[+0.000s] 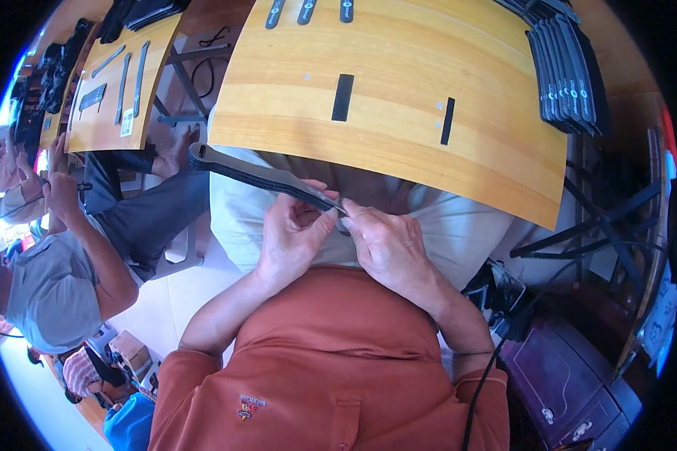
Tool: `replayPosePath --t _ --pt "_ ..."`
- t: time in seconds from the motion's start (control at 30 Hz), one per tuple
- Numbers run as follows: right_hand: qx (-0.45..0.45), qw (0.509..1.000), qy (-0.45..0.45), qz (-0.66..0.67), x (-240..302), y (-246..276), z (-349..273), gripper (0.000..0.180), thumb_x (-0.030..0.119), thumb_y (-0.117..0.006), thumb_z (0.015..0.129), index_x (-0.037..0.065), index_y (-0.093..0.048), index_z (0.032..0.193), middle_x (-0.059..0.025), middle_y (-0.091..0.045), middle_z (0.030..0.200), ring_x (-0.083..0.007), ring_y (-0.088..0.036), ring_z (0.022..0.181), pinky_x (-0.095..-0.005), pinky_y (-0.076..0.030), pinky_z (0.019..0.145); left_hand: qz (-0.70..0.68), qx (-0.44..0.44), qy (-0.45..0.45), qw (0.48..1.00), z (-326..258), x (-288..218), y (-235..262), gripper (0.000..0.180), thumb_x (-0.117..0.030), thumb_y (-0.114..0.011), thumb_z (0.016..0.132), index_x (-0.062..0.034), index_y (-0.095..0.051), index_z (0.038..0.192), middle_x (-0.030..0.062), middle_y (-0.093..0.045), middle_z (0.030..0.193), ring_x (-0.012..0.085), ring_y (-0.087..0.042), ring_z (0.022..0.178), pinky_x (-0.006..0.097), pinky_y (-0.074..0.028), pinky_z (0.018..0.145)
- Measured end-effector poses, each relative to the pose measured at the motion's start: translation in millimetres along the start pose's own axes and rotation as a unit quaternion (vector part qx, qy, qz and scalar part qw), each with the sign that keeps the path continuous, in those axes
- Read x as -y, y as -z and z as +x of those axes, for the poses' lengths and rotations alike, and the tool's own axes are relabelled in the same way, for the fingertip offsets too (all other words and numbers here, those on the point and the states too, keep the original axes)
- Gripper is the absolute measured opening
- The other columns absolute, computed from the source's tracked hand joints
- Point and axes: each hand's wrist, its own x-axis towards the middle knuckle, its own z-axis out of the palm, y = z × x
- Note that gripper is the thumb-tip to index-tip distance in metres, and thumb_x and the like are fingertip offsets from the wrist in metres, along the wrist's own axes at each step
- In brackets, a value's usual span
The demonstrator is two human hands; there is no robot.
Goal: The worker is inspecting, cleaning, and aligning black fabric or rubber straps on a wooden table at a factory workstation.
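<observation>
Both my hands pinch a black strap over my lap.
My left hand (289, 237) and right hand (387, 244) grip the strap (259, 177), which runs toward ten o'clock below the wooden table (399, 135).

Pale wood table top (399, 90) fills the upper middle, w/ black metal legs (579, 233) at the right. A second wood table (124, 83) stands at left. Floor (180, 293) is light tile; strong daylight comes from the left.
</observation>
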Motion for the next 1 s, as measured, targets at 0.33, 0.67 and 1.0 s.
replayPosePath --t 0.33,0.67,1.0 --pt "0.017 0.999 -0.036 -0.020 9 -3 0 0.029 0.008 -0.063 0.091 0.000 -0.065 0.119 -0.0181 -0.072 0.088 -0.0377 -0.071 0.073 -0.0474 -0.056 0.062 0.063 -0.030 -0.013 0.997 -4 1 -1 0.030 0.004 -0.070 0.090 0.0027 -0.059 0.118 0.0104 -0.067 0.114 0.0148 -0.067 0.102 0.028 -0.056 0.089" --pt "-0.017 0.997 -0.009 -0.070 10 -6 -3 0.028 0.006 -0.063 0.090 -0.003 -0.065 0.116 -0.0171 -0.071 0.086 -0.0351 -0.072 0.072 -0.0457 -0.057 0.059 0.063 -0.048 -0.067 0.995 -8 3 -10 0.033 0.007 -0.069 0.090 -0.0001 -0.057 0.120 0.0070 -0.065 0.110 0.0106 -0.062 0.096 0.025 -0.052 0.086" --pt "-0.011 0.970 -0.002 -0.244 20 -5 -3 0.037 0.008 -0.066 0.079 0.001 -0.068 0.115 -0.0074 -0.069 0.085 -0.0232 -0.072 0.072 -0.0397 -0.057 0.055 0.085 -0.045 -0.153 0.984 -8 16 -10 0.032 0.006 -0.069 0.091 0.0000 -0.058 0.121 0.0077 -0.062 0.116 0.0123 -0.063 0.102 0.026 -0.053 0.088"
